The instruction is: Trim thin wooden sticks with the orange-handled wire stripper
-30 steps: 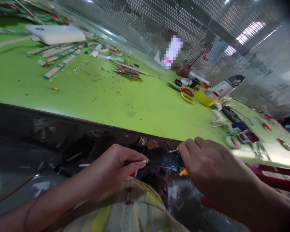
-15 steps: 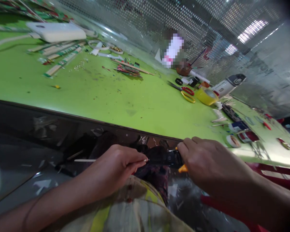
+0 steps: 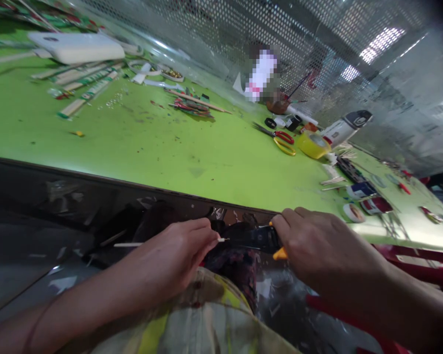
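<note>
My left hand is closed in a pinch on a thin white stick that runs through the fist; its tip pokes out to the right at the black jaws of a tool. My right hand is closed round that black tool with orange handles, a cutter of some kind, held just below the near edge of the green table. Both hands hover over my lap, above patterned cloth.
On the green table lie red and yellow scissors, a yellow tape roll, a white and black glue gun, small tape rolls, wooden sticks and a white box. A perforated metal screen stands behind. A red stool is at right.
The white stick's tip now sticks out a little further from my left fingers towards the tool. Both hands have shifted slightly up; the view has barely moved.
</note>
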Tool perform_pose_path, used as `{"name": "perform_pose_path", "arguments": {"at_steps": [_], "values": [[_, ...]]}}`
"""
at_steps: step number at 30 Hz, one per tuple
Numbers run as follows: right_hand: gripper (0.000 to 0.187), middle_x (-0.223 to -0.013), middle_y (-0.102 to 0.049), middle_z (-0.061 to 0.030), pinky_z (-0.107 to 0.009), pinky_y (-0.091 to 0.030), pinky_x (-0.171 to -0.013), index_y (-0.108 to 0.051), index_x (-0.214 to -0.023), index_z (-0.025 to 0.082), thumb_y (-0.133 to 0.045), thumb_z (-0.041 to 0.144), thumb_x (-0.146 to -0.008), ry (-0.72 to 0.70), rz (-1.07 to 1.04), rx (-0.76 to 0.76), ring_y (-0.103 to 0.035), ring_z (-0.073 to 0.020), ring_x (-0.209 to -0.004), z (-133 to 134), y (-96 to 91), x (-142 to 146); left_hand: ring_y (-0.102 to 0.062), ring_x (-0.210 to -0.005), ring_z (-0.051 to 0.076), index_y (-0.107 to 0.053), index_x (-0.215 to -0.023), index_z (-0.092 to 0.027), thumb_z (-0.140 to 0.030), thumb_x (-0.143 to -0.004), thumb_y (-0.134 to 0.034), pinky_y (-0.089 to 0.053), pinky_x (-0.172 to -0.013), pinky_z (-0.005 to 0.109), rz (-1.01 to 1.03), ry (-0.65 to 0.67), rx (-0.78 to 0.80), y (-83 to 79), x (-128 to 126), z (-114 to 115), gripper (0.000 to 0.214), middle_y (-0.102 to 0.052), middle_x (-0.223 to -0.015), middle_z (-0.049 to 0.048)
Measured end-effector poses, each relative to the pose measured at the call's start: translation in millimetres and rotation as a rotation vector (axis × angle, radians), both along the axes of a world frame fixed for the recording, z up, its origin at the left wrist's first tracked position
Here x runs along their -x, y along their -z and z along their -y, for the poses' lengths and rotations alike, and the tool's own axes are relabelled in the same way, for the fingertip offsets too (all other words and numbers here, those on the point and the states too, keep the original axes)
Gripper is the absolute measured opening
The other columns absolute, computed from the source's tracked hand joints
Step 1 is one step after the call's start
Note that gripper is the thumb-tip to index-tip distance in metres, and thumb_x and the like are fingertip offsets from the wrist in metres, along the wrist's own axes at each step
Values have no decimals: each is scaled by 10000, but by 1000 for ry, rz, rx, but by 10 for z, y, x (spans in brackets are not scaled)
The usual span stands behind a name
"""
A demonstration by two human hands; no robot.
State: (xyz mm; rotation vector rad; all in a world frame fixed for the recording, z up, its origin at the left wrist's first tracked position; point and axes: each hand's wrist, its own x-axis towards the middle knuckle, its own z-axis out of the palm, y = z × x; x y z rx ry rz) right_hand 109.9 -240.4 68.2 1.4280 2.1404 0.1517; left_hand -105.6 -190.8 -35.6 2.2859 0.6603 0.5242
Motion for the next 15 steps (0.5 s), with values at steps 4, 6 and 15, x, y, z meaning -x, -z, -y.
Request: {"name": "perform_pose_path", "arguments": {"at_steps": [4,6,15], "values": [[176,-704,-575,-50,-321,-269,-523,-503,-758,209,-460,50,-696,-8,-35,-18,-530,-226,-613,14,15,-29,-475,-598,98,-601,-779,-163,-203,-961,-389,-318,-544,220,-34,31,5,36,-1,-39,283,-539,-709,-5],[176,-706,-583,-47,-318,-261,-520,-507,-760,211,-459,53,-699,0,-59,-2,-538,-221,-611,7,13,-42,-488,-617,102,-613,-799,-166,-172,-953,-393,-323,-555,223,-20,38,-6,56,4,-42,269,-549,-717,-3],[233,-639,-590,-14,-289,-187,-491,-560,-775,216,-435,44,-679,177,-128,150,-507,-178,-539,-55,7,-50,-496,-804,165,-561,-1065,-191,43,-795,-423,-369,-674,280,-68,68,-69,39,91,18,383,-541,-918,31]]}}
